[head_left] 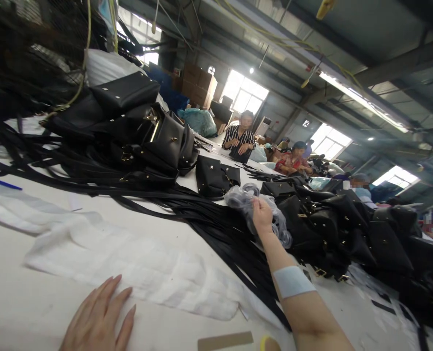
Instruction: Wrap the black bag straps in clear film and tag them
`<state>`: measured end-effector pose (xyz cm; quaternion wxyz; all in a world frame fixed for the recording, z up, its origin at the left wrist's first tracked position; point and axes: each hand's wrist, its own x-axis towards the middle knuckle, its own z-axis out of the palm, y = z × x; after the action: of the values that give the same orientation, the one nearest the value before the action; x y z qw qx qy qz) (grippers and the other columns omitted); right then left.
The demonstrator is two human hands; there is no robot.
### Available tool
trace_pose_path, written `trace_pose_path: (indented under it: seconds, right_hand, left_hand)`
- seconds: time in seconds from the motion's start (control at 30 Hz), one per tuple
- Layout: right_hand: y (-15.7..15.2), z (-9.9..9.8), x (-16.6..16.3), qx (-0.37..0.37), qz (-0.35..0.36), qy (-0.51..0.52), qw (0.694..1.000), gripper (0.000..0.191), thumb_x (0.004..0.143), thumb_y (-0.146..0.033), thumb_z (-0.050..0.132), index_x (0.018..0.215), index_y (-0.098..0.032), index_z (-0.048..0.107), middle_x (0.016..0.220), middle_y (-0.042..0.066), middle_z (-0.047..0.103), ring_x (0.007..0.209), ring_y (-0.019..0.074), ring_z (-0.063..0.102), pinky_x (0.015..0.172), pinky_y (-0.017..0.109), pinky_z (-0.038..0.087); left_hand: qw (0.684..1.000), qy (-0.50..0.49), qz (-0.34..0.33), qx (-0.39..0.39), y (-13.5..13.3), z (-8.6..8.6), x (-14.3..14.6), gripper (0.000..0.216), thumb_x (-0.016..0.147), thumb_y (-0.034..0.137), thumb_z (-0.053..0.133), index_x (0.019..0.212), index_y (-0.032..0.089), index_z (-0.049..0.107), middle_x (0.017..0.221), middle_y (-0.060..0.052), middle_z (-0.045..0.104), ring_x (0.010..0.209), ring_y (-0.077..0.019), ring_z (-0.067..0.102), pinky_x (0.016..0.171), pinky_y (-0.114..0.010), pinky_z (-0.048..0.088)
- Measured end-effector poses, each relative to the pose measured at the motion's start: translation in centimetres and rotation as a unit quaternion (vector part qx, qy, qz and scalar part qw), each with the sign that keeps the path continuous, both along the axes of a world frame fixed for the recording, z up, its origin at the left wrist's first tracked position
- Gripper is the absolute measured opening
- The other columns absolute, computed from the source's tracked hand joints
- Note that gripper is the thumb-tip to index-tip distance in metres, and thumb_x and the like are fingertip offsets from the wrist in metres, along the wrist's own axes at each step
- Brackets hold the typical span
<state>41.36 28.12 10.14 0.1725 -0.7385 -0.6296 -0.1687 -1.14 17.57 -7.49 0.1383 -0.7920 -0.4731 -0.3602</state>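
My left hand (99, 314) lies on the white tabletop with its fingers stretched out and holds nothing. Just beyond it is a long white cloth (136, 258). My right hand (262, 214) reaches far across the table, its fingers closed on a bundle of clear plastic rings or loops (282, 228); their exact kind I cannot make out. Beneath and beside the bundle run many long black straps (216, 229). A small black bag (211, 175) stands just behind the bundle.
Black handbags with gold fittings are heaped at the left (128, 131) and right (333, 219). A blue pen-like item (5, 184) lies at far left. Near the front edge is a flat grey-brown strip (225, 341). Several people sit farther back, one in a striped top (239, 139).
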Motion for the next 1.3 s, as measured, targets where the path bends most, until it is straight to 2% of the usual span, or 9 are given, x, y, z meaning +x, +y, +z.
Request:
trace_pose_path:
  seconds: [0.2,0.4,0.5,0.6,0.73,0.87,1.0,1.13,1.3]
  right_hand:
    - [-0.9,-0.7,-4.0,-0.019,0.066,-0.016,0.997,0.046,0.102,-0.038,0.025,0.084,-0.019,0.063,0.088,0.007,0.066,0.080,0.0179,0.060,0.069,0.025,0.037]
    - [-3.1,-2.2,-8.5,-0.137,0.163,-0.025,0.977,0.036,0.094,-0.048,0.049,0.073,-0.024,0.066,0.083,0.000,0.070,0.077,0.0135,0.064,0.067,0.020,0.039]
    - [-2.5,-1.1,-8.1,-0.155,0.089,-0.016,0.984,0.050,0.089,-0.059,0.049,0.061,-0.022,0.066,0.068,0.004,0.068,0.072,0.0181,0.064,0.065,0.024,0.042]
    - [-0.4,2.1,-4.6,-0.113,-0.038,0.001,0.993,0.044,0.097,-0.044,0.036,0.092,-0.019,0.072,0.098,0.012,0.071,0.093,0.0235,0.065,0.078,0.030,0.045]
    - [1.2,5.9,3.4,-0.129,-0.200,0.051,0.970,0.037,0.084,-0.023,0.053,0.117,-0.011,0.064,0.118,0.023,0.064,0.107,0.0309,0.062,0.085,0.038,0.047]
    - [-1.6,5.6,11.2,-0.213,-0.303,0.119,0.921,0.027,0.067,-0.023,0.071,0.091,-0.008,0.072,0.091,0.022,0.070,0.098,0.0362,0.066,0.078,0.040,0.051]
    - [-5.8,2.2,15.0,-0.282,-0.327,0.210,0.877,0.020,0.062,-0.022,0.078,0.078,-0.011,0.070,0.067,0.011,0.068,0.077,0.0292,0.068,0.065,0.034,0.053]
    - [-7.7,-2.2,15.5,-0.308,-0.317,0.300,0.845,0.022,0.080,-0.031,0.070,0.087,-0.011,0.066,0.069,0.005,0.066,0.064,0.0175,0.066,0.058,0.028,0.052]
    - [-7.5,-5.4,15.7,-0.248,-0.295,0.358,0.850,0.027,0.095,-0.035,0.056,0.112,-0.015,0.060,0.105,0.007,0.064,0.086,0.0169,0.064,0.074,0.035,0.057]
  left_hand:
    - [1.000,-0.003,-0.009,0.011,0.3,-0.3,0.1,0.038,0.079,0.036,0.049,0.103,0.010,0.063,0.125,-0.026,0.056,0.113,-0.0406,0.055,0.099,-0.056,0.041]
    - [1.000,-0.003,-0.007,-0.003,0.4,-0.7,0.0,0.039,0.079,0.038,0.050,0.104,0.012,0.062,0.123,-0.023,0.058,0.114,-0.0386,0.055,0.100,-0.055,0.040]
    - [1.000,-0.006,0.000,-0.010,0.1,-0.9,0.0,0.039,0.080,0.038,0.049,0.109,0.014,0.059,0.124,-0.021,0.057,0.116,-0.0372,0.053,0.102,-0.053,0.039]
    - [0.999,-0.036,0.003,-0.005,-0.1,-0.3,0.1,0.043,0.083,0.039,0.046,0.118,0.015,0.052,0.131,-0.020,0.052,0.121,-0.0370,0.049,0.106,-0.054,0.036]
    - [0.996,-0.059,-0.059,-0.027,2.4,4.0,1.1,0.038,0.087,0.036,0.047,0.120,0.019,0.051,0.133,-0.016,0.051,0.125,-0.0336,0.048,0.106,-0.050,0.038]
    - [0.986,-0.034,-0.147,-0.069,8.9,11.0,6.6,0.037,0.090,0.039,0.044,0.115,0.017,0.061,0.133,-0.015,0.053,0.128,-0.0328,0.045,0.107,-0.050,0.039]
    - [0.964,0.028,-0.210,-0.162,15.1,15.9,16.8,0.039,0.093,0.042,0.041,0.112,0.022,0.069,0.139,-0.012,0.049,0.134,-0.0316,0.038,0.114,-0.048,0.029]
    - [0.925,0.130,-0.170,-0.315,18.1,16.3,25.3,0.033,0.087,0.037,0.053,0.108,0.020,0.072,0.135,-0.017,0.053,0.130,-0.0361,0.044,0.107,-0.048,0.037]
    - [0.911,0.155,-0.115,-0.364,19.1,14.7,29.5,0.051,0.065,0.015,0.074,0.115,0.012,0.065,0.113,-0.021,0.065,0.101,-0.0345,0.066,0.087,-0.039,0.052]
